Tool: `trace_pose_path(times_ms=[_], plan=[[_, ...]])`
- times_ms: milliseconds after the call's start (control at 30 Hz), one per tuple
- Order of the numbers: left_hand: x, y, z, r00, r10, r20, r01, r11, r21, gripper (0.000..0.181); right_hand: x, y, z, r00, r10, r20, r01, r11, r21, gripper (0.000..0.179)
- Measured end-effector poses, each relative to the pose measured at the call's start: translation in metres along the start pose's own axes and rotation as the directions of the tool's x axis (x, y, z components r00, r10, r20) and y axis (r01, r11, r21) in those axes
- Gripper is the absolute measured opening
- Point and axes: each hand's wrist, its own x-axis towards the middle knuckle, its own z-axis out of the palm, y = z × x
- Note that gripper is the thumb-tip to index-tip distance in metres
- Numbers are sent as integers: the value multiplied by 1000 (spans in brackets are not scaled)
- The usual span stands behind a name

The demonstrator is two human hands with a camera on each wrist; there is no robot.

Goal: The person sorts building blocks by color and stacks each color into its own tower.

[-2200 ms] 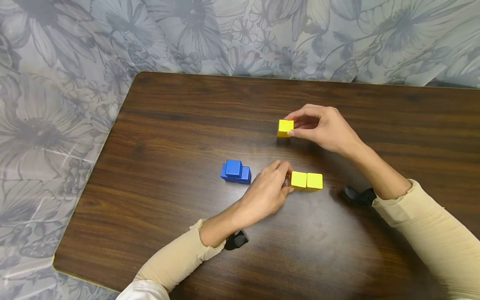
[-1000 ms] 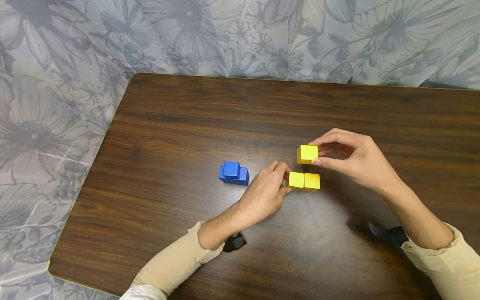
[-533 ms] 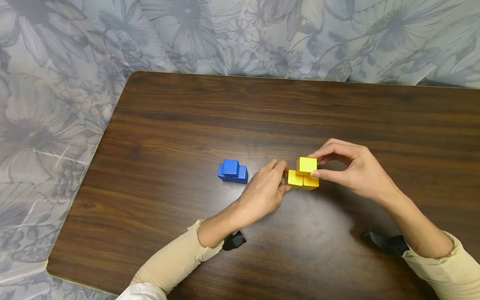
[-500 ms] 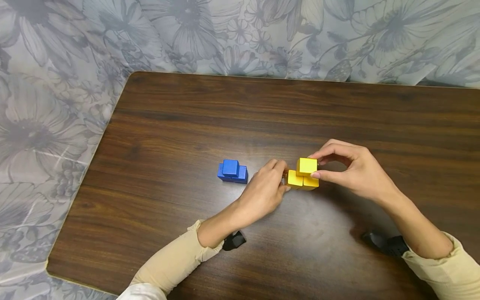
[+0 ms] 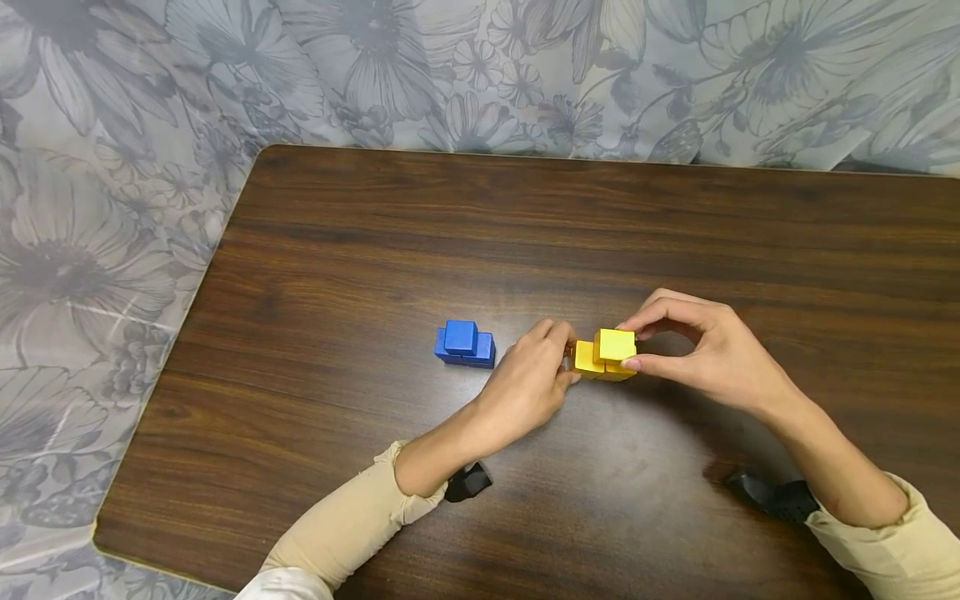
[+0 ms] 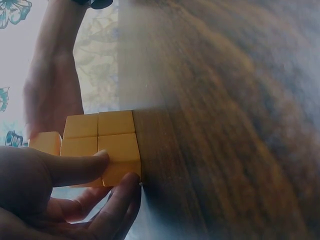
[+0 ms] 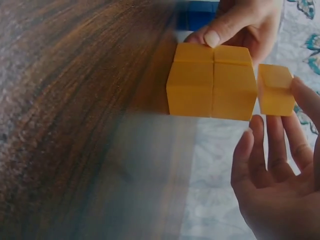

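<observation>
Yellow cubes stand in a block two wide and two high (image 7: 192,90), plain in both wrist views. My left hand (image 5: 525,383) grips this yellow block at its left side, thumb (image 6: 82,170) on one face and fingers round the other. Between thumb and fingertips, my right hand (image 5: 712,346) pinches another yellow cube (image 5: 617,344). That cube hangs just above the block's right part, with a thin gap showing in the right wrist view. To the left of my left hand, a blue cube (image 5: 461,337) sits on a row of blue cubes (image 5: 480,350).
Everything stands on a dark wood-grain table (image 5: 375,233) with a rounded far left corner. Floral-patterned covering (image 5: 480,75) lies beyond the far and left edges. Black wrist devices hang under both forearms, the left one (image 5: 468,482) close above the tabletop.
My right hand has brought its yellow cube from the far side towards me and over the yellow block, lowering it lately. My left hand has kept its grip; the blue cubes stay put.
</observation>
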Motion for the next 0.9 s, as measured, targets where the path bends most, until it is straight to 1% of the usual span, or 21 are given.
trace_pose_path(times_ms=[233, 267, 467, 700, 900], plan=[[-1, -1, 0, 1000, -5, -3, 5, 1000, -3, 30, -2, 5, 3, 999, -52, 9, 52, 999, -1, 44], [-1, -1, -1, 1000, -8, -3, 8, 1000, -7, 30, -2, 5, 4, 999, -43, 11, 43, 999, 5, 44], [0, -1, 0, 1000, -22, 1, 22, 999, -23, 31, -3, 6, 5, 999, -42, 23, 42, 999, -4, 41], [2, -2, 0, 1000, -17, 4, 17, 1000, -12, 34, -4, 6, 5, 998, -47, 30, 49, 998, -46, 41], [3, -2, -1, 1000, -18, 11, 18, 1000, -11, 37, -5, 9, 5, 998, -37, 45, 39, 999, -34, 43]])
